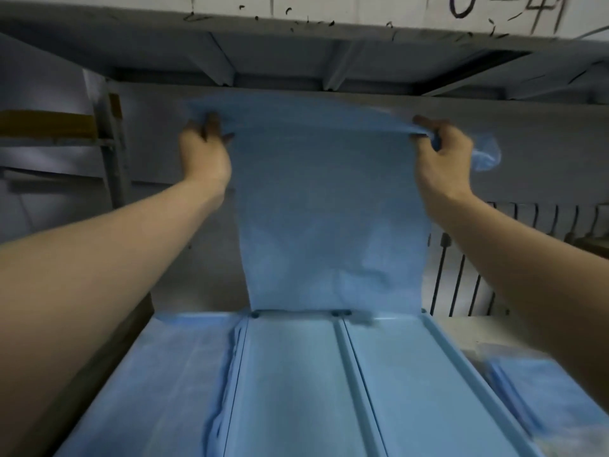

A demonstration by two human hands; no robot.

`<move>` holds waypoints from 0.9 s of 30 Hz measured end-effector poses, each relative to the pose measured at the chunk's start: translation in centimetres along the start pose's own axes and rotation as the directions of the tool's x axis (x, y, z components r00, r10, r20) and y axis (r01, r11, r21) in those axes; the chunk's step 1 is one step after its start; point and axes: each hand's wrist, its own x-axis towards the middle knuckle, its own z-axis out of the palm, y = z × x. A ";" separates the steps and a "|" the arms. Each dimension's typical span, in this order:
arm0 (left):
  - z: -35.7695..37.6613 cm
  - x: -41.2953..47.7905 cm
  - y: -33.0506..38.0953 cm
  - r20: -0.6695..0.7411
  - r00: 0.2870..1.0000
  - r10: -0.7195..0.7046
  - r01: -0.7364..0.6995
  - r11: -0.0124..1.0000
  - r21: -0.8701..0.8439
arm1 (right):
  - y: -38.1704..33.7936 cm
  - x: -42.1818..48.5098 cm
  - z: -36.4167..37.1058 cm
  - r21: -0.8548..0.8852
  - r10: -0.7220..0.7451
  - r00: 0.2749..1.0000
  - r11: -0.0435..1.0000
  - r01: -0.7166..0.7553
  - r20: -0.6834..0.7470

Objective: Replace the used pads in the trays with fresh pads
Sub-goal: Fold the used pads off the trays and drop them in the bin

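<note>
A blue pad [329, 206] hangs stretched upright between my two hands, its lower edge reaching the far end of the middle tray [290, 384]. My left hand [204, 153] grips the pad's top left corner. My right hand [445, 150] grips the top right corner, with a bunch of the pad sticking out past it. Three light blue trays lie side by side below. The left tray [145, 384] has a blue pad in it. The right tray [425, 384] sits beside the middle one; the blur hides whether either is lined.
A stack of folded blue pads in clear wrapping [540, 397] lies at the lower right. A grey shelf [296, 57] hangs overhead. A metal post [113, 153] stands at the left. Black wire bars [461, 268] stand behind the trays at the right.
</note>
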 end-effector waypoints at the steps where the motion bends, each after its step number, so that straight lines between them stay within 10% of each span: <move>1: -0.3 -0.6 0.3 0.001 1.000 0.013 -0.013 1.000 0.022 | -0.3 -0.6 -0.5 -0.017 -0.007 1.000 1.000 0.007 0.001; 16: -12.6 -19.0 -4.5 0.131 0.925 -0.356 0.234 0.808 0.541 | 4.0 -21.2 -7.6 -0.141 0.409 0.910 0.907 -0.396 0.074; 27: -20.7 -28.4 -9.0 0.121 0.753 -0.647 0.416 0.610 0.675 | 7.9 -30.8 -11.8 -0.493 0.574 0.793 0.761 -0.422 0.206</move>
